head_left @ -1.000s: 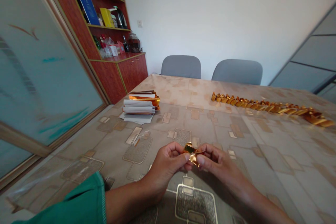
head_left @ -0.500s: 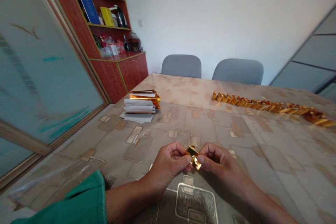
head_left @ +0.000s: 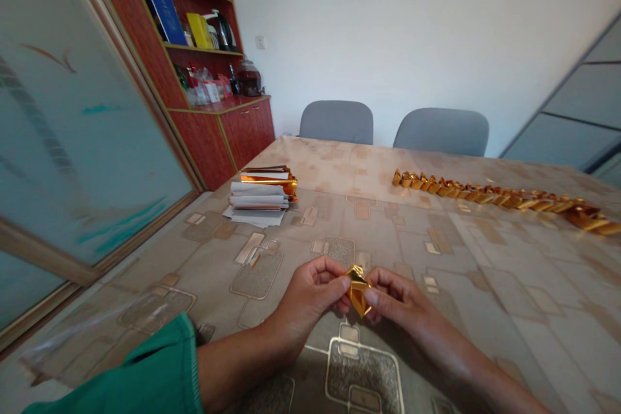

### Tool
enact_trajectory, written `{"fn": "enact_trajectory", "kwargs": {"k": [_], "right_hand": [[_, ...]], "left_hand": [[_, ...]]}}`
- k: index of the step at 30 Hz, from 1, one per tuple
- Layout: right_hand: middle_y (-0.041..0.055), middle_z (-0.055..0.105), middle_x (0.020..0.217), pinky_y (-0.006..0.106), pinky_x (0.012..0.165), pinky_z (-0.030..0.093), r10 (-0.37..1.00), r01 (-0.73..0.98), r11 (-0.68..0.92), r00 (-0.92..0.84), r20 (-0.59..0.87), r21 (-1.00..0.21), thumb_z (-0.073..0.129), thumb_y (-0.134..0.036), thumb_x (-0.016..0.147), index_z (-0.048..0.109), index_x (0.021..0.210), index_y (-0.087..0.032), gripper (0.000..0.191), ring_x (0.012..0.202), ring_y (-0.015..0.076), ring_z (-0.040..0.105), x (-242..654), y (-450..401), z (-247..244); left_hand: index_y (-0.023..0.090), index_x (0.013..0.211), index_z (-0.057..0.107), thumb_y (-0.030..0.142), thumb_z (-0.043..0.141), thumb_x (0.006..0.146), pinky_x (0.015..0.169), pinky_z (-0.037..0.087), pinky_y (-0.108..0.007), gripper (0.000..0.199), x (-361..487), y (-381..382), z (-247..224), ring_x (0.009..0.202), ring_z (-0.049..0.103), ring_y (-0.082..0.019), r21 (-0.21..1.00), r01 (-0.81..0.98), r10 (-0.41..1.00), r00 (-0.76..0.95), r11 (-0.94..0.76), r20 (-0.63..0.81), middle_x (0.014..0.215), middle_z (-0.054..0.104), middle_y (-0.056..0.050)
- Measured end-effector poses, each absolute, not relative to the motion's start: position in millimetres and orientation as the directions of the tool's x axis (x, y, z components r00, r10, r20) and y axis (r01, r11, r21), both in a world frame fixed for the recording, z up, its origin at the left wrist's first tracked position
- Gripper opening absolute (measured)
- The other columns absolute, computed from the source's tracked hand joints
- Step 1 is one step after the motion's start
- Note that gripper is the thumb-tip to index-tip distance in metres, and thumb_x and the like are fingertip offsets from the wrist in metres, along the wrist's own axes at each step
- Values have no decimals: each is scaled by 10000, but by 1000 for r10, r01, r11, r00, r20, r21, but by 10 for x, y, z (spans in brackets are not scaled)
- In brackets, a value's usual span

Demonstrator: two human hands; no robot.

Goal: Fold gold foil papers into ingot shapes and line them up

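Two hands hold one small folded gold foil piece (head_left: 358, 290) just above a patterned table cover (head_left: 466, 317). The left hand (head_left: 308, 297), its forearm in a green sleeve (head_left: 145, 369), and the right hand (head_left: 400, 301) are closed, thumbs and curled fingers (head_left: 323, 272) pinching the piece from either side. The piece is creased and angular. Farther out, a stack of papers and foil sheets (head_left: 259, 197) lies left; a long row of folded gold foil pieces (head_left: 499, 199) runs right. Beyond the table stand two grey chairs (head_left: 336, 123) and a red wooden cabinet (head_left: 245, 129).

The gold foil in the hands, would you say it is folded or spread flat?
Folded: the foil shows creased layers, pinched between the left hand and right hand.
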State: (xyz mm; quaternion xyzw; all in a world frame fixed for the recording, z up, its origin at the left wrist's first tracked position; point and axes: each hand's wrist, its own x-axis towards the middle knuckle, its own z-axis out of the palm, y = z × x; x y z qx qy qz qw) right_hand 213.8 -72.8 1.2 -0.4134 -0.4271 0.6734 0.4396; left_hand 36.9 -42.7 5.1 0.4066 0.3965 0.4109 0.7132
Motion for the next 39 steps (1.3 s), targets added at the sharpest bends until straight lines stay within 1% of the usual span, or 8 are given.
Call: {"fn": "enact_trajectory", "kwargs": {"k": [5,9,13,17,21,28,33,39], "right_hand": [[-2,589,661,299,626,359,943,-253,-222,-300,-142,-942,809,-510,777,593,716,-199,384,645,145,505,2116,-745,-71],[-7,582,643,296,610,348,951,-225,-184,-288,-115,-957,799,-523,783,596,716,-197,390,609,134,475,2156,-690,-55],[-23,542,644,279,584,332,985,-227,-106,-155,-71,-968,776,-504,815,598,724,-194,368,601,123,443,2140,-663,-13],[-1,577,741,294,655,407,997,-281,-57,-66,-40,-958,747,-464,850,630,795,-206,289,693,151,511,2070,-698,-17],[10,612,791,326,741,455,997,-289,-50,-71,-30,-956,735,-433,866,641,842,-227,227,771,180,573,2021,-739,-53],[42,684,891,313,728,456,989,-178,13,-141,39,-984,657,-373,939,652,935,-235,138,823,190,621,1980,-776,-78],[31,689,869,310,716,449,990,-99,24,-136,37,-995,645,-360,950,644,959,-241,119,813,190,618,1986,-789,-98],[20,676,882,292,718,433,987,-68,67,-141,76,-995,650,-366,963,636,958,-239,128,848,179,612,2004,-796,-76]], "left_hand": [[152,726,587,366,838,694,514,435,-214,331,369,-424,41,497,565,-96,939,-200,917,345,279,-200,594,665,-19],[151,819,594,400,836,715,546,466,-228,362,362,-426,59,554,594,-111,905,-269,901,374,331,-218,653,663,-10],[172,911,597,416,826,748,632,513,-254,372,350,-425,88,732,639,-146,887,-347,928,321,304,-192,804,677,-19],[152,820,630,384,815,762,635,479,-245,302,354,-433,65,656,598,-115,923,-302,933,333,239,-132,760,666,-15],[146,800,654,397,822,745,600,457,-242,307,372,-451,48,591,579,-108,939,-276,940,322,206,-112,694,655,-7],[144,762,655,349,831,713,557,446,-220,274,389,-441,61,551,556,-93,939,-290,950,296,186,-97,658,635,7],[150,747,650,316,809,727,532,424,-217,230,390,-455,55,539,537,-97,966,-229,963,263,120,-57,644,619,13],[165,794,692,251,760,773,673,483,-262,112,374,-481,89,726,616,-162,993,-110,975,211,-39,61,782,669,-30]]}}
